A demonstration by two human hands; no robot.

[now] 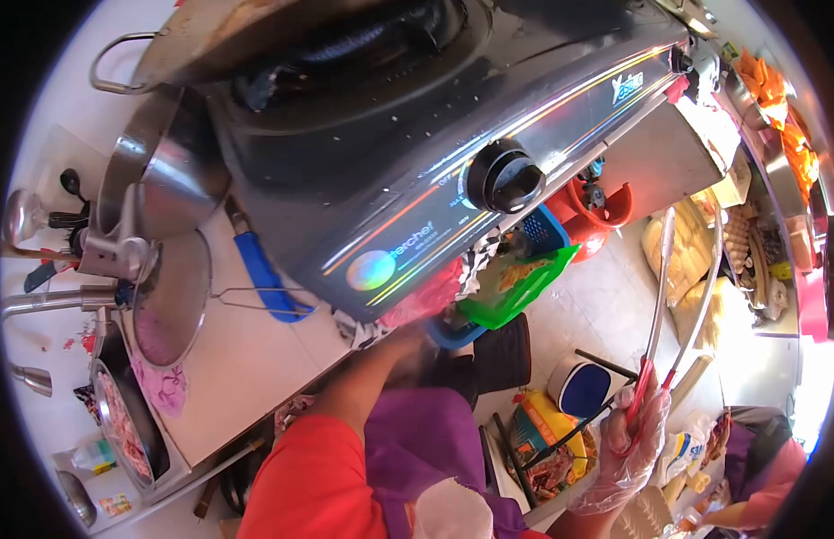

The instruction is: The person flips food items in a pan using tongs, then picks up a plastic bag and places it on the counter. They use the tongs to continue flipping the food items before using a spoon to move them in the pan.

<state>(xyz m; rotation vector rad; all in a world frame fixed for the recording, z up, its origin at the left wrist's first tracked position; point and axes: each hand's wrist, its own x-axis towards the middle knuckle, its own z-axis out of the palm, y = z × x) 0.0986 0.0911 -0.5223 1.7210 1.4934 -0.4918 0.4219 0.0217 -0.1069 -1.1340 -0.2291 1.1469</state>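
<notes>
My right hand [628,436], in a clear plastic glove, is closed around the red handles of long metal tongs [665,296]. The two arms of the tongs point up and stand apart, with nothing between their tips. My left arm [372,382] reaches under the front edge of the black stove [390,162]; the hand is blurred and mostly hidden beside a pink cloth [426,296], so its fingers cannot be made out. Near it are a green bag [525,296] and a blue basket [547,232].
A round strainer [170,301] and a blue-handled tool [260,274] lie left of the stove. A large pot [188,153] stands behind them. Further left are a faucet [62,299] and a pan of meat [120,422]. A red bucket [597,225] is below the stove.
</notes>
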